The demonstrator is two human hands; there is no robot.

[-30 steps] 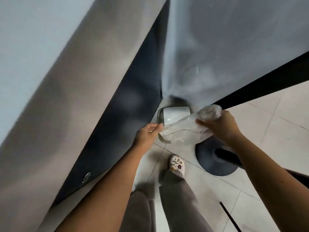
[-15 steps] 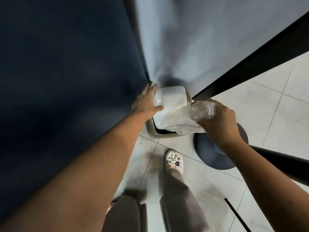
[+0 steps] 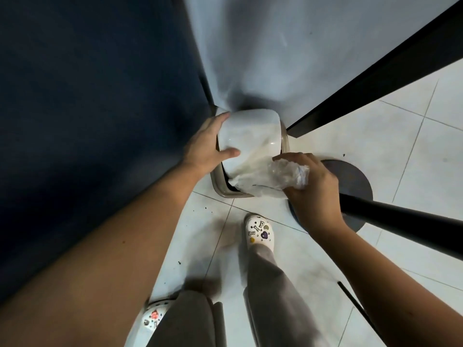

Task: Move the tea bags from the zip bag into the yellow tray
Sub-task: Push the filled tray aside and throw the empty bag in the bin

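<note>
My right hand (image 3: 310,189) grips a crumpled clear zip bag (image 3: 265,176), whose loose end hangs over the dark gap of a small floor bin (image 3: 225,189). My left hand (image 3: 208,146) holds the bin's white swing lid (image 3: 250,134), thumb on top and fingers round its left edge, tilting it so the gap shows. No tea bags and no yellow tray are in view. I cannot tell whether the bag holds anything.
The bin stands in a corner between a dark blue panel (image 3: 100,96) and a pale wall (image 3: 275,46). A round dark stand base (image 3: 350,176) with a black pole (image 3: 400,221) sits right of it. My feet in white clogs (image 3: 260,231) stand on white tiles.
The view has dropped closer to the bin. My left hand went from beside the lid to gripping and tilting it, and my right hand lowered the bag to the opening.
</note>
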